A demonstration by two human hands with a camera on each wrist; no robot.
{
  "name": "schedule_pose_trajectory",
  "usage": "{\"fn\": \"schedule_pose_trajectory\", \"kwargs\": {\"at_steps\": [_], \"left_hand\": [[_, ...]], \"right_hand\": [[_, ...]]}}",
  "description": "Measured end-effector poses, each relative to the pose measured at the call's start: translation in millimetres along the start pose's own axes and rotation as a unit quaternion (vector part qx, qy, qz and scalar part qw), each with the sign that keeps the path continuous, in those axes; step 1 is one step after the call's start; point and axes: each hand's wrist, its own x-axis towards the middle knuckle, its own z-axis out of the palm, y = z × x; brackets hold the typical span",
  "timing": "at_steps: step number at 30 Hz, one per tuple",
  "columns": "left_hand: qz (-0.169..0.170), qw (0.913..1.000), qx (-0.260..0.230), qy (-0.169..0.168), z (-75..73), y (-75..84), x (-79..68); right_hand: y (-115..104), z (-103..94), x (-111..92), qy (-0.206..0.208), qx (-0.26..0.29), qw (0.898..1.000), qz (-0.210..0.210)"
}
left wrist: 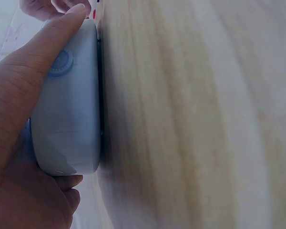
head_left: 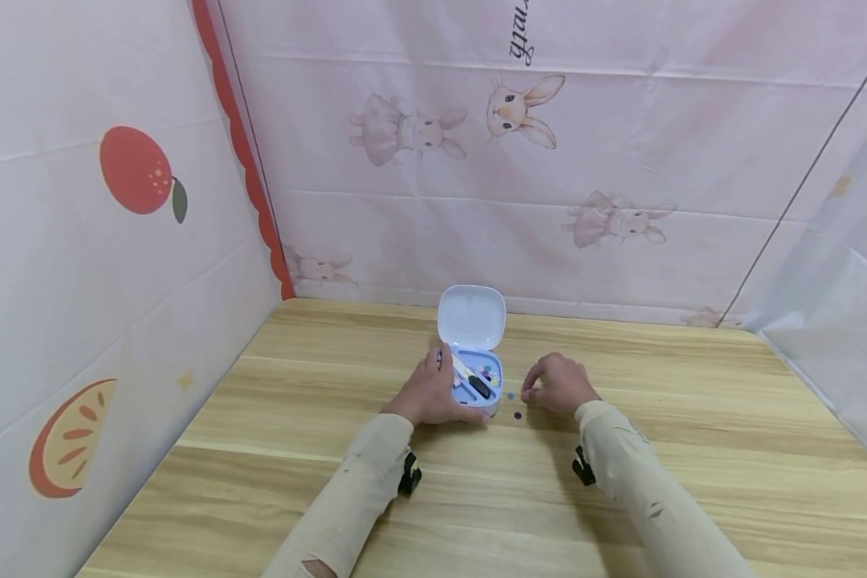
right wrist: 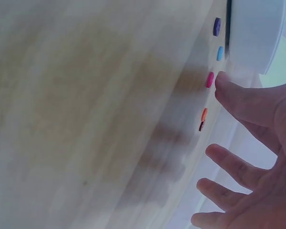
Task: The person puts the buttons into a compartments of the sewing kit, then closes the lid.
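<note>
A small pale-blue sewing box (left wrist: 69,124) stands on the wooden table with its white lid (head_left: 472,317) raised. My left hand (head_left: 432,395) grips it from the left, thumb along the front wall by the round blue catch (left wrist: 61,63). In its compartments lie a white tool with a black end (head_left: 480,387) and several small coloured buttons (head_left: 487,373). Right of the box, my right hand (head_left: 559,385) hovers low, its fingers apart in the right wrist view. One fingertip is right at a pink button (right wrist: 209,79). A blue button (head_left: 510,396) and a purple button (head_left: 517,416) lie nearer the box.
An orange button (right wrist: 204,114) and a dark button (right wrist: 201,125) lie on the table beyond the pink one. Behind the lid, a printed pink cloth (head_left: 405,241) rises at the table's back edge. A white cloth (head_left: 152,297) hangs along the left side.
</note>
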Motion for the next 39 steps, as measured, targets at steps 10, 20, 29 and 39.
{"fn": "schedule_pose_trajectory", "kwargs": {"at_steps": [10, 20, 29, 39], "left_hand": [[-0.001, 1.0000, -0.001, 0.000, -0.4, 0.3, -0.5], [-0.001, 1.0000, 0.007, 0.000, 0.8, -0.4, 0.9], [0.007, 0.9999, 0.011, 0.003, 0.9, -1.5, 1.4], [0.011, 0.9999, 0.008, 0.004, 1.3, -2.3, 2.1]], "right_hand": [[-1, 1.7, -1, 0.001, -0.017, 1.000, 0.004], [2, 7.1, 1, 0.022, -0.026, 0.999, 0.001], [1, 10.9, 4, 0.031, -0.038, 0.999, -0.005], [-2, 11.9, 3, 0.028, -0.042, 0.999, 0.006]]}}
